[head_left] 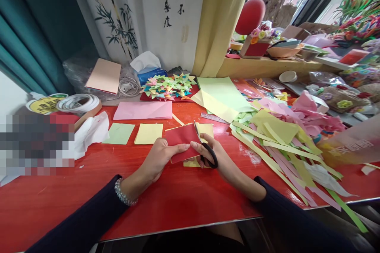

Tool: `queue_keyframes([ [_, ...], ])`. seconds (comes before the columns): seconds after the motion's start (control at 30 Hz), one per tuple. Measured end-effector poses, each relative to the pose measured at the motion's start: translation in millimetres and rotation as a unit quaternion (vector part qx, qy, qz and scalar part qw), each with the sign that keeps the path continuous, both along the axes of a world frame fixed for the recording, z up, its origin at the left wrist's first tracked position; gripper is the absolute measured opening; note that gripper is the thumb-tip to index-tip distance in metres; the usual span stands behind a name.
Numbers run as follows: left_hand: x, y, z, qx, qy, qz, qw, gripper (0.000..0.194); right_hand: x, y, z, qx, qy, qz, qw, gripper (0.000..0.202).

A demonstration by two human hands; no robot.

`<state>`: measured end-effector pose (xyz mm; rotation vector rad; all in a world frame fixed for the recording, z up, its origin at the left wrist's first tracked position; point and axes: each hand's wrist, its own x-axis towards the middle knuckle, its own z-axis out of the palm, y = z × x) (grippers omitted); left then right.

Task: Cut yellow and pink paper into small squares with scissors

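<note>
My left hand [158,158] grips a red square of paper [179,136], its thumb pressed flat on top. Thin pale edges show along the red square, so lighter sheets seem to lie under it. Black-handled scissors [214,157] are in my right hand [219,152], with the blades upright along the red square's right edge. My right thumb also touches the paper. Beneath both hands a yellow square [208,129] lies partly covered on the red table. To the left are another yellow square [148,133] and a light green square [118,133].
Behind lie a folded pink sheet [142,110], folded paper stars [169,86], green sheets [225,93] and a ruler [213,118]. Paper strips and scraps [279,134] heap up on the right. White tape rolls [78,104] and crumpled tissue [92,132] are at left.
</note>
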<state>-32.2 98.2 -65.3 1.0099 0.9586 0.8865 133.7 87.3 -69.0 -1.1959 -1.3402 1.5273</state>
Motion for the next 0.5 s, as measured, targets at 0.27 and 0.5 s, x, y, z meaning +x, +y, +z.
queue_keyframes([
  [0.27, 1.1, 0.1, -0.7, -0.012, -0.015, 0.003, 1.000, 0.015, -1.5, -1.6, 0.7, 0.016, -0.012, 0.005, 1.000, 0.037],
  [0.5, 1.3, -0.2, 0.7, -0.008, -0.006, 0.001, 1.000, 0.017, -1.3, -2.1, -0.8, 0.048, -0.023, 0.016, 0.998, 0.038],
])
